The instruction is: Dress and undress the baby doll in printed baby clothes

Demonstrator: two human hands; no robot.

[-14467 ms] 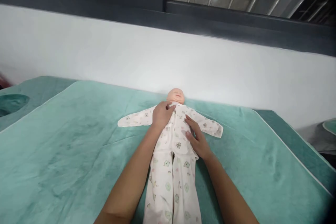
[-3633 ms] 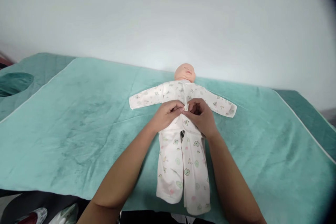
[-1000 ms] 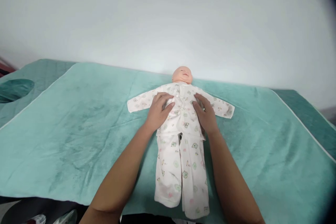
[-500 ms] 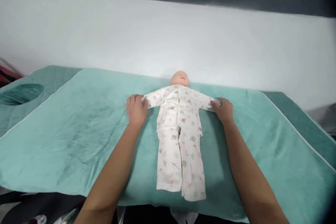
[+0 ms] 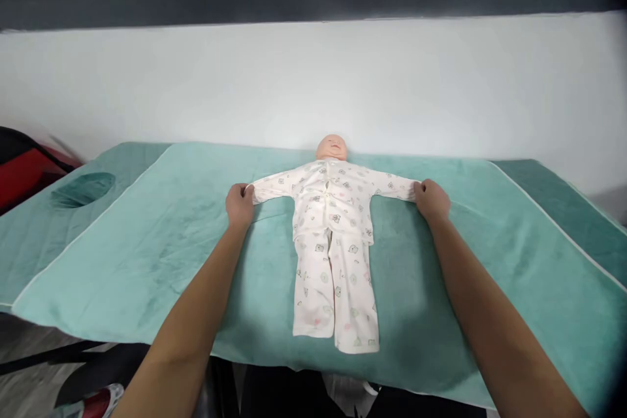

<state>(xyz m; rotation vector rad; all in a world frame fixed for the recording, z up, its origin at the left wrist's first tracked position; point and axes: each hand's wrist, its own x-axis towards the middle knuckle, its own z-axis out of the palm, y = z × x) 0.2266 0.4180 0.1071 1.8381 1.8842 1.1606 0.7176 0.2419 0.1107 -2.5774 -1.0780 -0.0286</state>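
A baby doll [image 5: 332, 147] lies on its back on a teal towel [image 5: 147, 241], its head toward the wall. It wears a white printed shirt [image 5: 333, 199] and matching trousers [image 5: 336, 290]. The sleeves are stretched straight out to both sides. My left hand [image 5: 240, 204] is closed on the end of the sleeve on the left. My right hand [image 5: 432, 199] is closed on the end of the sleeve on the right.
The towel covers a padded table with a face hole [image 5: 82, 188] at the left end. A white wall [image 5: 313, 85] rises right behind the doll, under a dark window frame. Something red and black [image 5: 22, 166] stands at far left. The table's near edge runs below the doll's feet.
My hands left the doll's chest, slid outward along the sleeves and closed on the cuffs, pulling the sleeves straight. The camera drew back and tilted up.
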